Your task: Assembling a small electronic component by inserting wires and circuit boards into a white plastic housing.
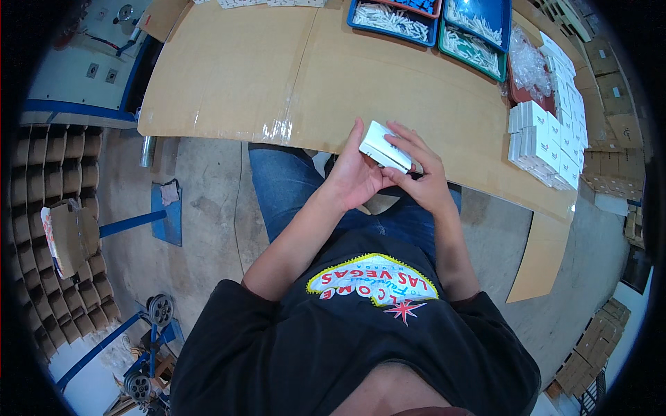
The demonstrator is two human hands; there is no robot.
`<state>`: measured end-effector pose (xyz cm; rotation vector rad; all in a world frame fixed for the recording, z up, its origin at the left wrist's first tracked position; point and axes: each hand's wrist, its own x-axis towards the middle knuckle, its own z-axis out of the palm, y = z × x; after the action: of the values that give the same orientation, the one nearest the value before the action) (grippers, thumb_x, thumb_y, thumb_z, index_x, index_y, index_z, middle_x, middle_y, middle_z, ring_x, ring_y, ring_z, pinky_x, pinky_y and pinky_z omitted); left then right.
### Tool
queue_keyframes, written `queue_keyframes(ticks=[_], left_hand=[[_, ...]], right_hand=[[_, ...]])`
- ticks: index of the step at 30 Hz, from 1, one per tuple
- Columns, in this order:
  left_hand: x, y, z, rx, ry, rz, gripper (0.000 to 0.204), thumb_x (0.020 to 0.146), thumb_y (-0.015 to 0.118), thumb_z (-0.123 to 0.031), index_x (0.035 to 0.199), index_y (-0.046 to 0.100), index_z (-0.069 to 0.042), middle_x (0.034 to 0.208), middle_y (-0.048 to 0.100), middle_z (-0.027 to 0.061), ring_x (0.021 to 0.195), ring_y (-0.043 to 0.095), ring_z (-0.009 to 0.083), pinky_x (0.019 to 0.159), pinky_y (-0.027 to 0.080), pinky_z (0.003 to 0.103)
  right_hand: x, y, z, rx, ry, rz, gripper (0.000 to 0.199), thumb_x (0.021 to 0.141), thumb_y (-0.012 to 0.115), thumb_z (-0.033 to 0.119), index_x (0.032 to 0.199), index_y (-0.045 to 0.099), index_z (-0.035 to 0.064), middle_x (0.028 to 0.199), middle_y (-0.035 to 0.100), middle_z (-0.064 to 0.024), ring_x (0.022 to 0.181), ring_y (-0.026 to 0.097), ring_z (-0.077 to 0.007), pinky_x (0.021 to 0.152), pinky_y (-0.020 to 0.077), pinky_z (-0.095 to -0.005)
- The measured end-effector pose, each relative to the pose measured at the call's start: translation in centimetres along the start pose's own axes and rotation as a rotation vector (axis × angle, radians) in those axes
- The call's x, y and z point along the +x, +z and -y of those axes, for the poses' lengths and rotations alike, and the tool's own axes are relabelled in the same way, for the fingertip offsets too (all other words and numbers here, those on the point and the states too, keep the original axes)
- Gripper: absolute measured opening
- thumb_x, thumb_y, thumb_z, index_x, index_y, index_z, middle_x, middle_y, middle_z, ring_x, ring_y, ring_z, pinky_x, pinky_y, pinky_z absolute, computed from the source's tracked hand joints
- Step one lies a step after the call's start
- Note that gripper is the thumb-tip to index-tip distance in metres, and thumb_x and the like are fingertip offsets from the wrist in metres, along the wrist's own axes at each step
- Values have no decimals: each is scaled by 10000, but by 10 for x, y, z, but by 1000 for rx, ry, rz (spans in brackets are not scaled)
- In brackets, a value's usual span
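Just above the near edge of the table, both my hands are around a small white box [386,148]. My left hand [355,170] supports it from the left, palm turned up and thumb along its side. From the right, my right hand [424,170] closes on it, fingers over the top and thumb at the near end. Dark print shows faintly on the box. A gap or flap line runs along its near side; whether the box is open there I cannot tell. Its underside is hidden by my left hand.
Brown cardboard covers the table [229,83]. At the far right, a blue tray [392,24] and a green tray [474,52] hold small white pieces. Clear plastic bags [531,66] lie in a red tray. Stacked white boxes [544,145] stand along the right edge.
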<state>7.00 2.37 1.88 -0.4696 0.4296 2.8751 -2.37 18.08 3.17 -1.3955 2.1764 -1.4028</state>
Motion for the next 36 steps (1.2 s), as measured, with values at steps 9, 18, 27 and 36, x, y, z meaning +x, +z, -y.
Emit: queue_keyframes(ticks=[9, 18, 27, 36], left_hand=[[-5, 3, 6, 334, 106, -185, 652, 1053, 306, -662, 1410, 482, -146, 1231, 643, 99, 1135, 638, 201, 969, 535, 387], [-4, -6, 3, 880, 700, -142, 529, 981, 717, -191, 1451, 522, -46, 1247, 654, 77, 1209, 591, 148, 1032, 484, 343], [-25, 5, -10, 903, 619, 54, 278, 926, 749, -58, 1195, 688, -25, 1162, 653, 31, 1053, 627, 126, 923, 518, 291], [-13, 4, -3, 394, 489, -104, 326, 1060, 581, -276, 1284, 593, -40, 1211, 652, 54, 1096, 641, 162, 956, 527, 331]], right_hand=[[-3, 13, -2, 201, 83, -205, 359, 914, 739, 106, 1258, 695, 12, 1243, 701, -164, 1128, 680, -249, 936, 532, -322], [-13, 2, 11, 184, 114, -284, 259, 943, 724, 181, 1090, 735, -32, 984, 751, -135, 892, 707, -230, 798, 533, -319], [-15, -13, 22, 322, 81, -155, 246, 923, 737, 162, 1076, 731, -30, 973, 740, -140, 863, 690, -225, 775, 527, -327], [-14, 1, 25, 371, 191, -189, 618, 790, 878, 195, 1319, 617, 10, 1118, 722, -112, 1001, 696, -218, 913, 530, -335]])
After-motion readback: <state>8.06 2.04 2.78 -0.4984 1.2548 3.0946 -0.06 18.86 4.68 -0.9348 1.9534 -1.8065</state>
